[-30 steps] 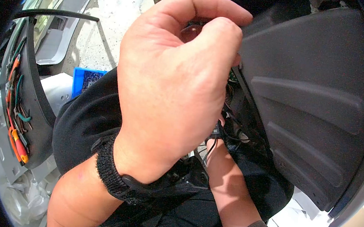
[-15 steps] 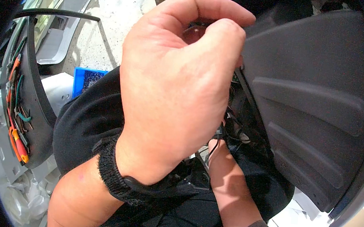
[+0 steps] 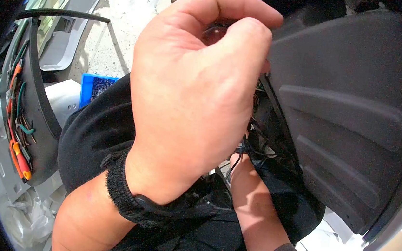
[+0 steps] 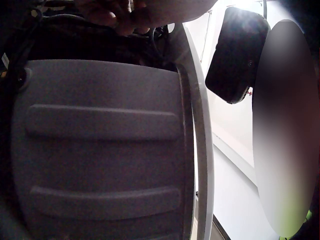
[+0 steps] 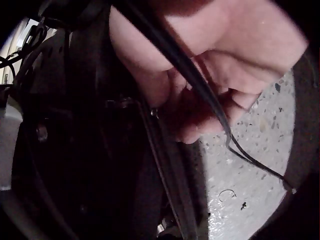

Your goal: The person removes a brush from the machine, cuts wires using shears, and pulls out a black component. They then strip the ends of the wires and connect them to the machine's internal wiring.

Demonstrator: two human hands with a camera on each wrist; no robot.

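The left hand point(image 3: 195, 86) fills the middle of the head view, back upward, index finger and thumb bent toward each other. What lies under its fingers is hidden. In the left wrist view its fingers point(image 4: 117, 17) are curled at the top edge, beyond a dark ridged panel point(image 4: 105, 95). The right hand point(image 5: 200, 65) shows curled fingers against a dark bar point(image 5: 172, 170); a black cable point(image 5: 200, 90) crosses in front. In the head view the left hand hides the right hand, leaving the right forearm point(image 3: 256, 203) in sight.
At the left, a black curved part point(image 3: 45, 130) holds tools, among them a red and yellow screwdriver point(image 3: 22, 162). A blue bin point(image 3: 87, 90) stands on the speckled floor near light-coloured shells point(image 3: 69, 35). Crumpled clear plastic point(image 3: 32, 220) lies at lower left.
The left hand has shifted slightly to the right and stays bent in the same shape. The right forearm has barely moved, while the thin cables near its wrist lie a little differently.
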